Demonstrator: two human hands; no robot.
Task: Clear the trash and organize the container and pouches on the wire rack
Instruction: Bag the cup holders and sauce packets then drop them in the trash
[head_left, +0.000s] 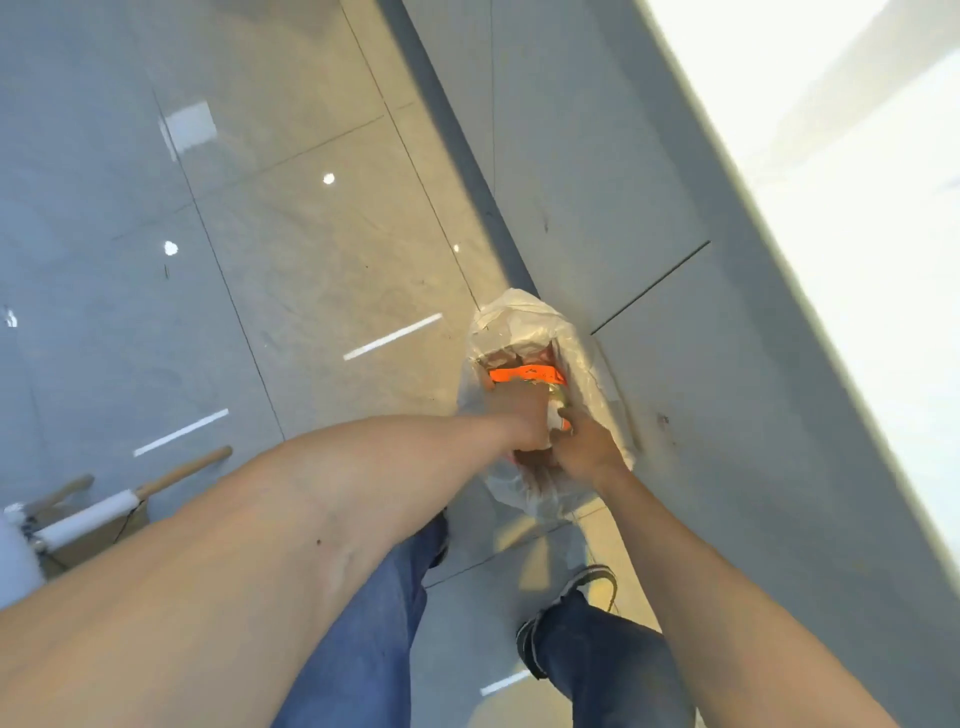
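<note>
The left hand (522, 418) was curled down inside the mouth of a clear plastic bag (524, 322) on the floor, closed on something pale — too blurred to say what. The right hand (589, 447) sat just beside it, touching it, fingers pinched on the bag's near rim; couldn't tell if it gripped anything more. Inside the bag, right above the knuckles, lay an orange pouch (527, 374) w/ more crumpled trash under it, hard to make out. The bag stood against the base of a grey wall (597, 171). Glossy floor tiles (291, 249) spread off to the left — jeans and a dark shoe (592, 579) below, a wooden-handled roller (130, 499) well apart at the left edge.
</note>
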